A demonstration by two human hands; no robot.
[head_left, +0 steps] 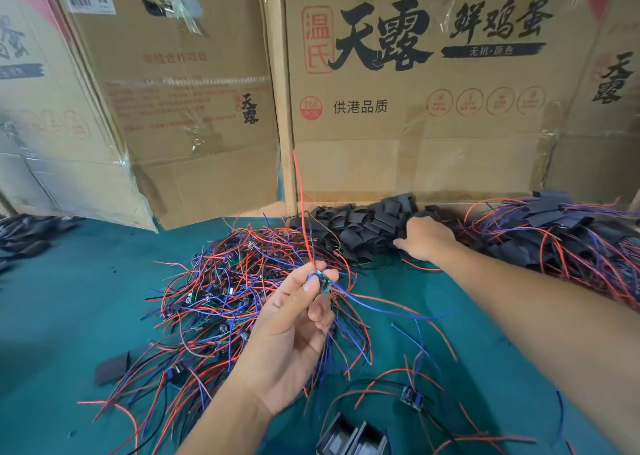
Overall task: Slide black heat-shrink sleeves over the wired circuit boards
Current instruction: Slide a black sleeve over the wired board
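Bright, even light with only soft shadows; glare streaks the tape on the cardboard boxes (433,84). Wide-angle bending bows the edges, and the left and upper-right corners blur.

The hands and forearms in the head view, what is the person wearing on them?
Nothing shows on either. The left hand and right hand are bare: no gloves, rings, watch or wristband in view. Both forearms are uncovered right to the frame edge, so no sleeve appears. Fingernails look short and unpainted.
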